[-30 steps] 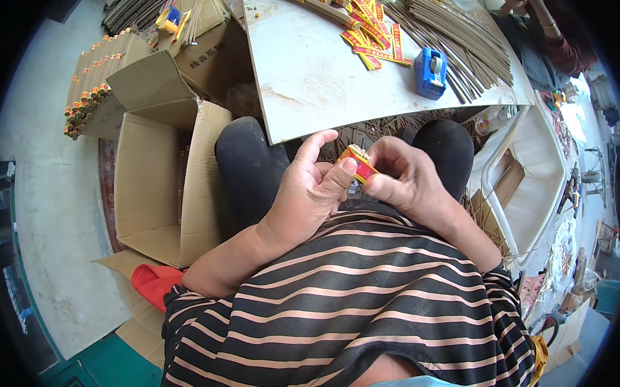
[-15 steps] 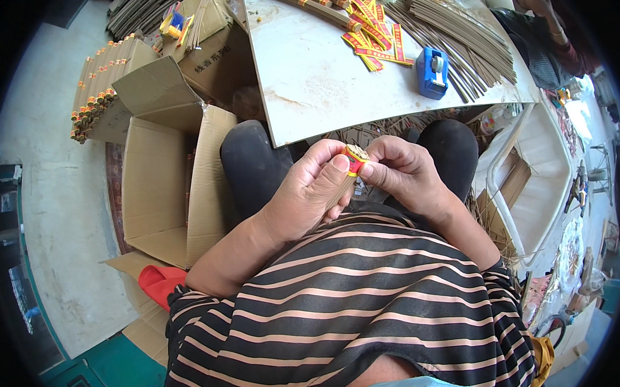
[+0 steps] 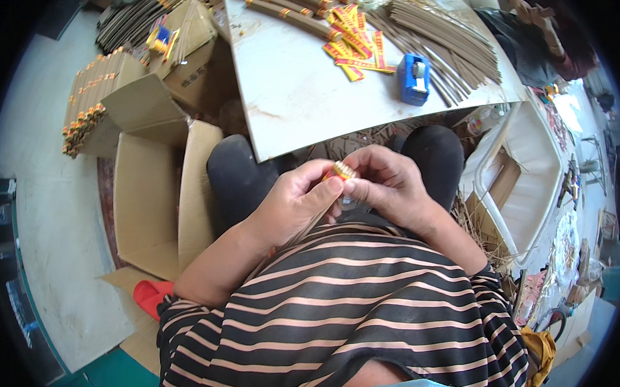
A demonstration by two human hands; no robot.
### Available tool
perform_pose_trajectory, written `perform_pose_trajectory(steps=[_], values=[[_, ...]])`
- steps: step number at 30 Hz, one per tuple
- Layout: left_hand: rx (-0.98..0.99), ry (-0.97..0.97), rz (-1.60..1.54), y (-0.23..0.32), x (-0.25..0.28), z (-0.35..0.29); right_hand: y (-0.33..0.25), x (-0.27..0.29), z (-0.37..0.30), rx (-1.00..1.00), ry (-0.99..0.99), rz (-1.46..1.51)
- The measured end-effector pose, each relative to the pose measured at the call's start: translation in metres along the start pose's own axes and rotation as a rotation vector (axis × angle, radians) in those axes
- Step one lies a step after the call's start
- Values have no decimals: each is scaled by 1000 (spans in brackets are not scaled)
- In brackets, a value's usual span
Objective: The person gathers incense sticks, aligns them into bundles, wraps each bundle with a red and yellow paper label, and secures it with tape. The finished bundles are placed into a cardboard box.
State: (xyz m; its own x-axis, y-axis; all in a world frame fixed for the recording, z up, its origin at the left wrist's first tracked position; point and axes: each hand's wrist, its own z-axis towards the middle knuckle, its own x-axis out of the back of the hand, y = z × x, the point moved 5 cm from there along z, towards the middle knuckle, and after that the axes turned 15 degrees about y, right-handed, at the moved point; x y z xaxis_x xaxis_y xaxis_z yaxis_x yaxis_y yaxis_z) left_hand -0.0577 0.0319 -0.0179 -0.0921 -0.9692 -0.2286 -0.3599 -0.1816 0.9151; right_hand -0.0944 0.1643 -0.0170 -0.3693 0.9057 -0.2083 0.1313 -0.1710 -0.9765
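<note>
While the left hand (image 3: 290, 208) gripped the incense-stick bundle (image 3: 345, 169) before the striped shirt (image 3: 340, 281), thumb near its red-and-yellow label (image 3: 331, 173), the right hand (image 3: 390, 189) pinched the same end; a snug band, I judged, called for level tips and even thumb pressure.

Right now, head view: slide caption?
Left hand and right hand hold a stick bundle at its red-and-yellow band, near a white table with a blue tape dispenser.
</note>
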Motion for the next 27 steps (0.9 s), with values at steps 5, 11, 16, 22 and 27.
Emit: perform_pose_trajectory(steps=[5, 11, 16, 22, 27], values=[[22, -52, 58, 4, -6, 5, -5, 6, 2, -45, -15, -131], [199, 10, -37, -3, -8, 14, 6, 28, 15, -89, -2, -205], [45, 91, 64, 21, -7, 56, 27, 144, 67, 92, 674, -356], [10, -41, -85, 49, -33, 156, 33, 201, 107, -230, 689, -431], [81, -122, -103, 47, -61, 237, 31, 185, 114, -363, 574, -322]])
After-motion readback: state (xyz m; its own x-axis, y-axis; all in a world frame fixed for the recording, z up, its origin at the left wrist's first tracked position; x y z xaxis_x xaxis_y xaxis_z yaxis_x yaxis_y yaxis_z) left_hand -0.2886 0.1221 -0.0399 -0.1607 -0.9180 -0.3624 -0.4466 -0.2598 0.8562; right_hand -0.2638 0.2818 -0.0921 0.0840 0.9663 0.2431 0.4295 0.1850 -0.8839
